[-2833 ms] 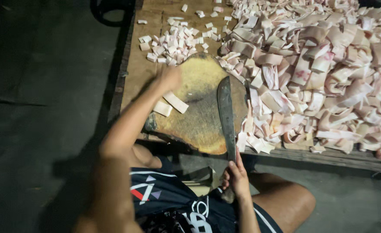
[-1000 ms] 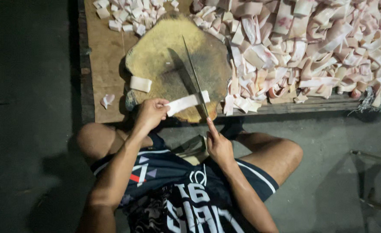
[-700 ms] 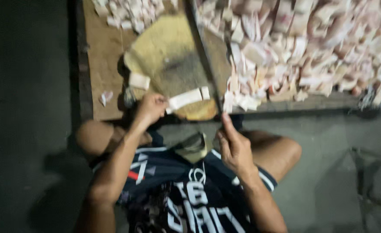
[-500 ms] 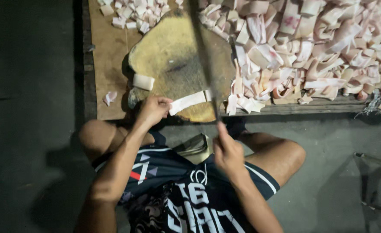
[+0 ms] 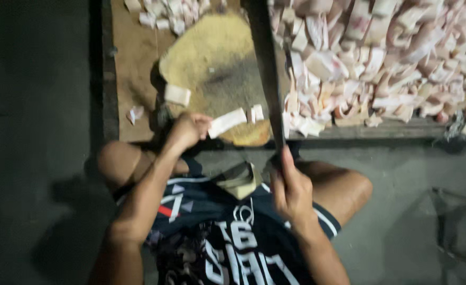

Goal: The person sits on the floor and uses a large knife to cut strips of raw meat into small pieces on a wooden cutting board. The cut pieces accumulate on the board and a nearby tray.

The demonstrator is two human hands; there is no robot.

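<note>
Head view: cleaver (image 5: pixel 267 79) lifted higher.

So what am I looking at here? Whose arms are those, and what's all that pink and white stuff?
The picture comes from a camera worn on a person's head, looking straight down, so you see their own arms and lap from above. There is no machine, just two bare hands. The left hand pinches a pale strip and holds it on a round wooden chopping block. The right hand grips the handle of a long knife; its dark blade is lifted over the block and looks blurry. Two small cut pieces lie beside the end of the strip, and another chunk sits at the block's left edge. The block rests on a low wooden platform. To the right is a big heap of pink and white cut pieces, with a smaller pile at the top. What the pieces are made of, I cannot tell.
</note>
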